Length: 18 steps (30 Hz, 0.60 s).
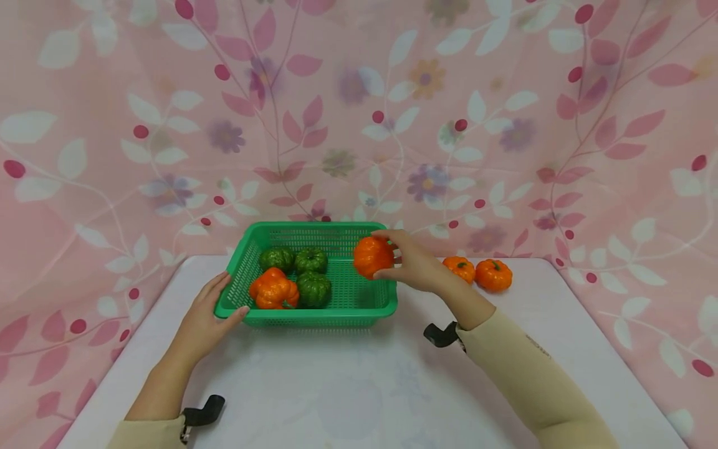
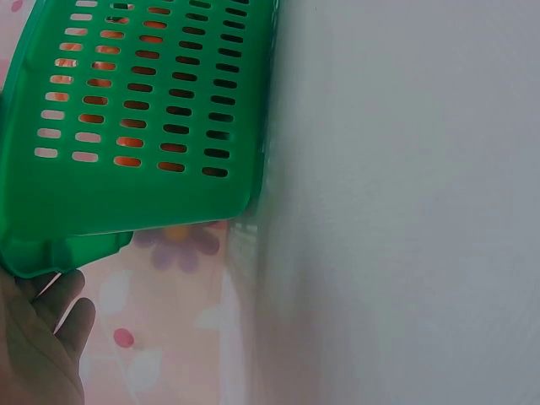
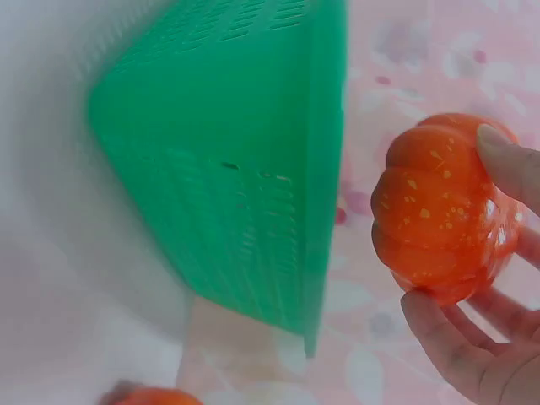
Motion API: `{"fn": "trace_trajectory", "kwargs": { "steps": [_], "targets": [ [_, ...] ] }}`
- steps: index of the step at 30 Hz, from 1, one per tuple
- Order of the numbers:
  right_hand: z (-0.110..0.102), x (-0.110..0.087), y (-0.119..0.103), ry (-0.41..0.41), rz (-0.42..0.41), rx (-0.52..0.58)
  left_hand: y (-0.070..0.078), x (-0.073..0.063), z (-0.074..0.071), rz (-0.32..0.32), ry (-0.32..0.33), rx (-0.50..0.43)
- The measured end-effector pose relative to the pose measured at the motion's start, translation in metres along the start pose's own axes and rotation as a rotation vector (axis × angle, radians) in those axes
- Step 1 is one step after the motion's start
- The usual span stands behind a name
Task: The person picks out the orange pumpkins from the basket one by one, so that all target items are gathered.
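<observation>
My right hand point(image 1: 415, 262) holds a glossy orange pumpkin point(image 1: 373, 257) between thumb and fingers, above the right end of a green plastic basket point(image 1: 320, 313). In the right wrist view, the pumpkin point(image 3: 447, 211) appears just beyond the basket's rim point(image 3: 325, 186). At the basket's front left corner rests my left hand point(image 1: 204, 318), its thumb on the front rim and its fairly straight fingers along the left side. Inside, towards the left, lie dark green pumpkins point(image 1: 314, 289) and orange ones point(image 1: 275, 290) that overlap, so I cannot tell their number.
Two more orange pumpkins, a nearer one point(image 1: 493, 275) and one partly behind my right forearm point(image 1: 459, 269), sit on the white table point(image 1: 348, 386) right of the basket. A pink flowered cloth point(image 1: 359, 125) hangs behind the table.
</observation>
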State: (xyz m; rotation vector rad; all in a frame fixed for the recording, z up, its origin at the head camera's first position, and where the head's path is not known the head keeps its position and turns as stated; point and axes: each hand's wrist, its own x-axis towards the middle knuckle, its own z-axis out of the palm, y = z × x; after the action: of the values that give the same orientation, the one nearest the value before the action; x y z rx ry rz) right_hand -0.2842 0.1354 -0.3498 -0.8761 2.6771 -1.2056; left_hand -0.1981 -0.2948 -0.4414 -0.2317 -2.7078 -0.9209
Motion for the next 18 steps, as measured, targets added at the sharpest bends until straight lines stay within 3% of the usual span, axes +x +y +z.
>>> {"fn": "trace_trajectory", "kwargs": {
  "steps": [11,18],
  "targets": [
    [-0.022,-0.043,0.011,0.084,0.109,-0.007,-0.003,0.000,0.002,0.013,0.004,-0.010],
    [-0.028,-0.065,0.030,0.160,0.158,-0.008,-0.003,-0.001,0.001,0.015,0.001,-0.014]
  ]
}}
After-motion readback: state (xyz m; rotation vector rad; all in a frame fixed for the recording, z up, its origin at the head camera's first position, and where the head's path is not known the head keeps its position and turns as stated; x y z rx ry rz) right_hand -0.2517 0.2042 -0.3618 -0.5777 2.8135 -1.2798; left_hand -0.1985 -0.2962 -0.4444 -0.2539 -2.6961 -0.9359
